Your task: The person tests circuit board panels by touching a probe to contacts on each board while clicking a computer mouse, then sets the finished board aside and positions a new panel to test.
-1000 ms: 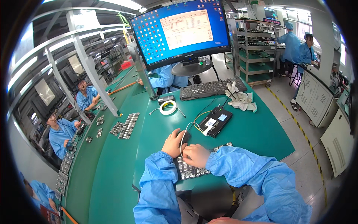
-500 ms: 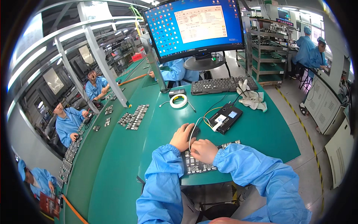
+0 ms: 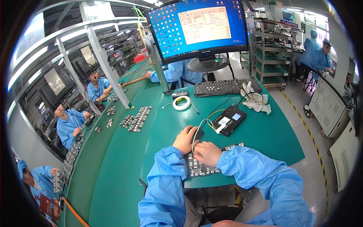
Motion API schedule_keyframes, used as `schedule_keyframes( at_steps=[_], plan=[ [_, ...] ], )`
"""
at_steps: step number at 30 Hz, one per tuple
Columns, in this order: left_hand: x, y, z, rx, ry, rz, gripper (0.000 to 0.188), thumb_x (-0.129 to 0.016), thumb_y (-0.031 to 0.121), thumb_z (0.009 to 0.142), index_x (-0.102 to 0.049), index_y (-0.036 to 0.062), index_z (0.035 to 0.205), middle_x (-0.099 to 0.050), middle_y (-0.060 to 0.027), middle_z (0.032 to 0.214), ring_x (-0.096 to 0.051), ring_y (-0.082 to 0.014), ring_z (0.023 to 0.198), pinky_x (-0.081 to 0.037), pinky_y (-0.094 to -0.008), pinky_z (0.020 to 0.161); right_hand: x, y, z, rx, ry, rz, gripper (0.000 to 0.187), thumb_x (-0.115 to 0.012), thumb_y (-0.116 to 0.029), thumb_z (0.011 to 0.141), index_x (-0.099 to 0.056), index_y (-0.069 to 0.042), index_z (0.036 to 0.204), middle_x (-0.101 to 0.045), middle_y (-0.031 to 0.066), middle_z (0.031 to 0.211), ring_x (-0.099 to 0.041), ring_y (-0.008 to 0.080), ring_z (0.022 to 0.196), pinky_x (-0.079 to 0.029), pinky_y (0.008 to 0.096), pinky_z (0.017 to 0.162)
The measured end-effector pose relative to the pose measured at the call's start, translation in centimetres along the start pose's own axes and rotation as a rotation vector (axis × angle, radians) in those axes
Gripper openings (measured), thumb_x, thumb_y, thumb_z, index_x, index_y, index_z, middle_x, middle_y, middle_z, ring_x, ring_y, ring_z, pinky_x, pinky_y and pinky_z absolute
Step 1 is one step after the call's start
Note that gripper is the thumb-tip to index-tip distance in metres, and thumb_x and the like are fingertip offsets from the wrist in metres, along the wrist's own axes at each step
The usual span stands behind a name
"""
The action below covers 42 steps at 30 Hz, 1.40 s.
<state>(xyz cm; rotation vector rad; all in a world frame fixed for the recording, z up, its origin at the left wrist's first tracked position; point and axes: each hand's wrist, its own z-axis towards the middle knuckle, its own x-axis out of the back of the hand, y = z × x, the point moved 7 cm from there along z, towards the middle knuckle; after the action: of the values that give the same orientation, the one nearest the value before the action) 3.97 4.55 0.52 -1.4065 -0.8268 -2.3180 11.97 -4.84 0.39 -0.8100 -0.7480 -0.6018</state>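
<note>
My left hand rests with curled fingers over a black computer mouse on the green table. Close beside it, my right hand pinches the end of a white cable just above a panel of small circuit boards. The boards lie at the table's front edge, partly covered by my right hand and sleeve. The cable loops up to a black box-shaped tester with a small lit screen. My fingers hide the cable's tip, so its contact with a board cannot be made out.
A monitor stands behind a black keyboard. White gloves lie right of the keyboard, and a white tape roll to its left. More board panels lie left. Co-workers in blue sit along the neighbouring bench.
My hands keep their places on the mouse and cable. At the lower left, a co-worker's hand has risen toward the row of boards. A person behind the monitor has shifted an arm left.
</note>
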Motion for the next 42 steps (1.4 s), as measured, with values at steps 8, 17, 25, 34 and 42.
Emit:
schedule_keyframes(
  at_steps=[8,17,25,34,42],
  plan=[
    [-0.17,-0.20,0.00,0.016,-0.003,0.003,0.066,-0.070,0.022,0.081,-0.043,0.0094,0.139,-0.044,-0.0233,0.136,-0.049,-0.0434,0.119,-0.043,-0.0448,0.101,-0.30,0.28,0.10,-0.038,-0.046,0.005,0.014,-0.064,-0.023,0.084,-0.060,-0.011,0.084,-0.061,0.0022,0.090,-0.059,0.0245,0.096,-0.044,0.0402,0.086],
    [-0.07,-0.35,0.02,-0.010,0.003,0.001,0.064,-0.070,0.022,0.082,-0.044,0.0107,0.139,-0.045,-0.0222,0.135,-0.049,-0.0433,0.119,-0.043,-0.0454,0.100,-0.08,0.04,0.18,0.010,0.012,0.004,0.014,-0.065,-0.023,0.082,-0.059,-0.009,0.082,-0.061,0.0036,0.087,-0.060,0.0261,0.091,-0.046,0.0401,0.081],
    [-0.17,-0.43,-0.03,-0.033,0.017,-0.019,0.063,-0.070,0.027,0.080,-0.046,0.0101,0.136,-0.046,-0.0245,0.134,-0.051,-0.0452,0.116,-0.045,-0.0488,0.097,0.23,-0.30,0.07,0.004,-0.008,0.014,0.012,-0.062,-0.021,0.083,-0.061,-0.009,0.082,-0.063,0.0064,0.089,-0.060,0.0271,0.092,-0.047,0.0425,0.082],
    [0.11,0.00,0.12,-0.050,0.032,-0.032,0.062,-0.070,0.025,0.080,-0.047,0.0095,0.135,-0.048,-0.0236,0.134,-0.051,-0.0441,0.117,-0.045,-0.0473,0.098,0.34,-0.41,0.03,0.025,0.010,0.028,0.012,-0.064,-0.019,0.080,-0.057,-0.009,0.076,-0.062,0.0072,0.085,-0.061,0.0279,0.087,-0.048,0.0429,0.079],
    [0.11,-0.15,0.29,-0.017,0.017,-0.024,0.064,-0.073,0.021,0.078,-0.048,0.0080,0.136,-0.049,-0.0212,0.132,-0.049,-0.0410,0.120,-0.042,-0.0436,0.102,0.55,-0.34,0.20,0.041,0.042,0.045,0.014,-0.065,-0.017,0.079,-0.055,-0.009,0.074,-0.061,0.0073,0.082,-0.061,0.0283,0.084,-0.048,0.0427,0.076]
  ],
)
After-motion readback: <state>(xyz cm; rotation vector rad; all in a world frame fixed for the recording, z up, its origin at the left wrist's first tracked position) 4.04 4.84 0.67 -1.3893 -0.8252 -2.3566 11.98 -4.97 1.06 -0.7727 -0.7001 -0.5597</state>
